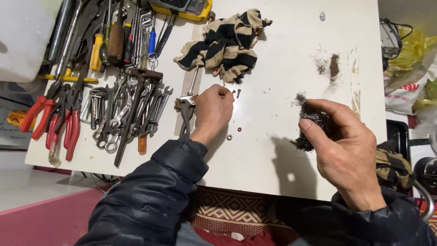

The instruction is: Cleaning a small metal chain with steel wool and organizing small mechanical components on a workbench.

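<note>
My white worktop (273, 150) is scuffed, bare near its front edge. Steel wrenches (123, 114) crowd its left; a striped rag (227, 43) lies crumpled behind. My right hand (346, 146) pinches gritty dark filings (306, 136). My left hand (211, 111) closes its fingers (223, 93) on a small screw, beside tiny nuts (229, 136).

White table (291, 27), red floor (50, 218), patterned mat (227, 212) below.

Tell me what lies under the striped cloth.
A metal rod sticks out from beneath the striped cloth, running to a tool head beside the left hand. Its upper end is covered.
</note>
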